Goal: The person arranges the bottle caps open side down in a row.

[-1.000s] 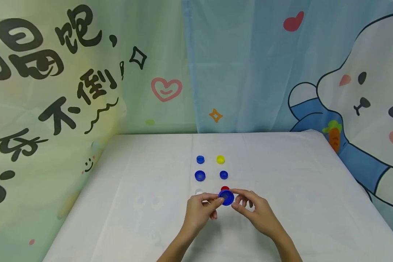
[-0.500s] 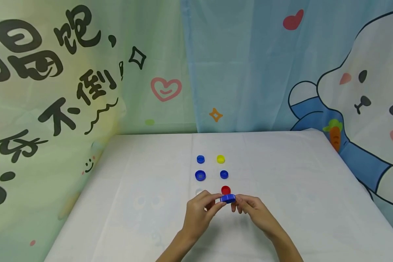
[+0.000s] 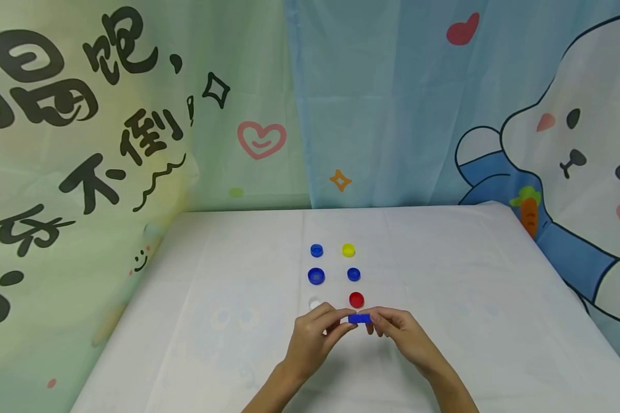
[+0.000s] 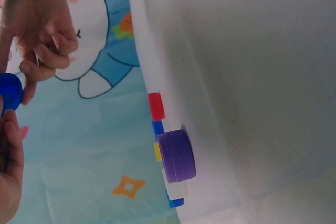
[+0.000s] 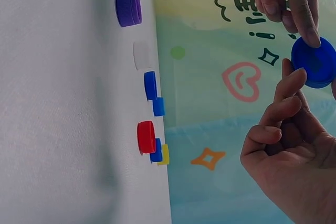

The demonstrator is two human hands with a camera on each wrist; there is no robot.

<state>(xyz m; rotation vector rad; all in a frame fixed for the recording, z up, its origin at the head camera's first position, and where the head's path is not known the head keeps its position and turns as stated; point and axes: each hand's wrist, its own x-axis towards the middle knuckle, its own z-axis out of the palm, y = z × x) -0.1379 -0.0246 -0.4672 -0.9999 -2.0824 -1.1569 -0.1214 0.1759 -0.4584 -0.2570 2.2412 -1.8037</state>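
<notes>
A blue bottle cap (image 3: 359,318) is raised over the white table, edge-on in the head view. My left hand (image 3: 317,335) pinches its left side between thumb and fingers. On the other side my right hand (image 3: 400,338) holds the cap's right edge with its fingertips. The right wrist view shows the cap's round face (image 5: 314,62) between the two hands. Just beyond them a red cap (image 3: 356,299) lies on the table, and a whitish clear cap (image 3: 314,302) is partly covered by my left hand. A purple ridged cap (image 4: 177,156), hidden in the head view, stands nearer.
Farther back on the white cloth (image 3: 227,258) lie a large blue cap (image 3: 316,276), a smaller blue cap (image 3: 353,274), another blue cap (image 3: 317,250) and a yellow cap (image 3: 348,250), in two columns. A printed curtain (image 3: 372,103) hangs behind the table.
The held blue cap has tipped from showing its round face to edge-on in the head view. My right fingers have closed in on its right edge, and the red cap shows more fully.
</notes>
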